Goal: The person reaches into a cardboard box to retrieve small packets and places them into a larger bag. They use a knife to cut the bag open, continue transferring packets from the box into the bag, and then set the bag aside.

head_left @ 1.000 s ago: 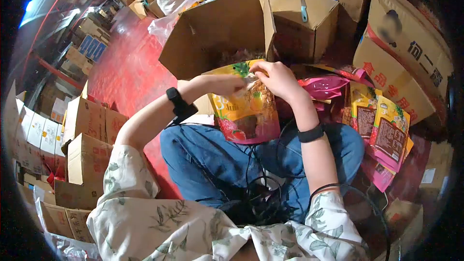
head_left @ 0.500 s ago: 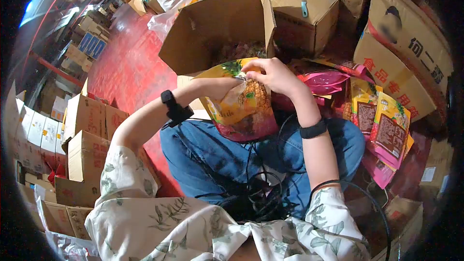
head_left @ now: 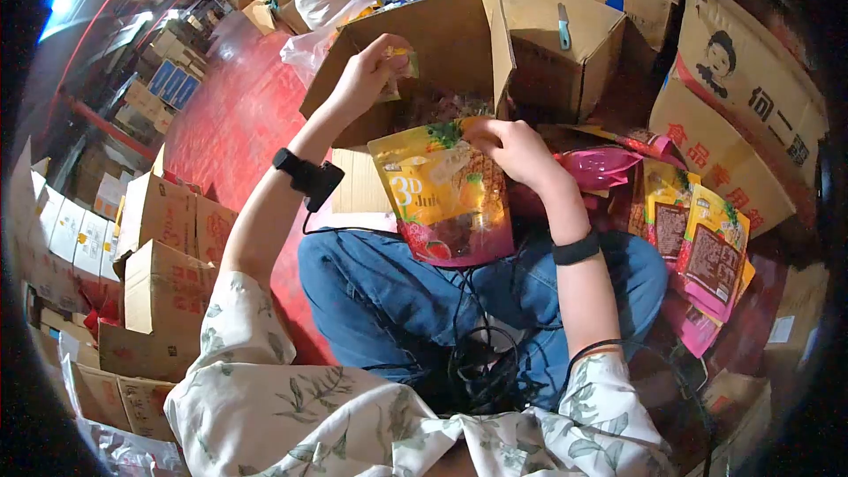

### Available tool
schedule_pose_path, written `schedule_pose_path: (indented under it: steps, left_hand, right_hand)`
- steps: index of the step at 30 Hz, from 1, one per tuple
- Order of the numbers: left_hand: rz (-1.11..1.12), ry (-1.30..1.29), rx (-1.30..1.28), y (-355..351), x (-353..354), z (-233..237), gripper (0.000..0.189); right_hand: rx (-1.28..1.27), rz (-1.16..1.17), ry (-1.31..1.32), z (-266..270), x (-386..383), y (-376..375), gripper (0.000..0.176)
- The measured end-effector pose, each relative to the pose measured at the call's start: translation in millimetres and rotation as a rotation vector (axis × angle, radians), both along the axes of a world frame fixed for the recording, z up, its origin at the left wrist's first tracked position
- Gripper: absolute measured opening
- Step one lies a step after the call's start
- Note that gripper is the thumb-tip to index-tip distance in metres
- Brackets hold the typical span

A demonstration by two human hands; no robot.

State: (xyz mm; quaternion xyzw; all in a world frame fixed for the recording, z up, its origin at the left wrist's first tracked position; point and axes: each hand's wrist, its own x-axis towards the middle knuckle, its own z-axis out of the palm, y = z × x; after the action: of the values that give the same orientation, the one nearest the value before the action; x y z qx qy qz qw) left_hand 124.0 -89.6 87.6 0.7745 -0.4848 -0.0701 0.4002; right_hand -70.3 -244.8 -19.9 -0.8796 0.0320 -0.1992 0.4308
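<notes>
My right hand [head_left: 523, 152] pinches the top right edge of a yellow and pink snack pouch [head_left: 446, 194], which hangs upright over my lap with its printed front towards me. My left hand [head_left: 373, 71] is up at the open cardboard box [head_left: 433, 40], its fingers closed on a small clear-wrapped packet [head_left: 406, 64]. What is inside that packet is too small to make out. Deeper in the box lie several small wrapped packets [head_left: 442, 106], partly hidden behind the pouch.
A knife with a teal handle [head_left: 564, 28] lies on a closed carton [head_left: 552, 62] behind. Several filled pouches [head_left: 707, 238] lie at my right, near a printed carton [head_left: 720, 150]. Stacked boxes [head_left: 168, 291] stand at the left. Black cables [head_left: 481, 362] cross my lap.
My left hand has come out of the pouch's mouth and moved up and left to the box, now with a small packet. The right hand still grips the pouch, which has turned flatter towards me.
</notes>
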Motion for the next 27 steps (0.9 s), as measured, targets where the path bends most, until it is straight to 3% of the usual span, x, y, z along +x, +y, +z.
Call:
schedule_pose_path:
  steps: [3,4,5,6,8,9,14,17,19,27]
  left_hand:
    - [-0.018,-0.184,0.182,-8.2,29.0,-30.2,0.025]
    - [-0.014,-0.083,0.371,-10.8,40.5,-45.3,0.039]
    - [-0.215,-0.312,0.265,-4.5,79.1,-92.1,0.049]
    - [-0.066,-0.373,0.671,3.3,66.2,-95.7,0.059]
    - [-0.126,0.209,0.981,13.4,80.0,-110.8,0.058]
    - [-0.161,0.176,1.001,16.2,62.9,-99.5,0.055]
    - [-0.065,-0.366,0.483,-0.2,21.0,-47.1,0.029]
    - [-0.115,-0.449,0.170,-2.8,-20.9,-15.5,0.019]
    - [-0.284,-0.447,0.159,-1.1,-45.6,-12.7,0.016]
    - [-0.556,-0.194,0.893,-11.4,-51.5,-60.5,0.016]
  right_hand:
    - [0.014,0.033,-0.003,8.9,-4.8,2.2,0.017]
    - [0.027,0.021,-0.025,5.6,-3.9,2.5,0.017]
    - [0.015,0.021,0.002,8.0,-4.4,2.8,0.017]
    - [0.008,0.015,0.004,9.0,-4.8,3.6,0.017]
    - [0.032,0.011,0.012,7.0,-4.8,2.6,0.018]
    - [0.021,0.005,0.006,4.0,-3.8,1.0,0.018]
    - [0.038,0.015,-0.012,4.1,-2.0,2.3,0.017]
    - [-0.008,-0.010,-0.028,-8.6,6.1,-1.0,0.018]
    - [-0.022,0.027,-0.020,-6.0,2.6,-2.8,0.020]
    - [-0.055,-0.050,0.061,8.2,-4.1,7.6,0.021]
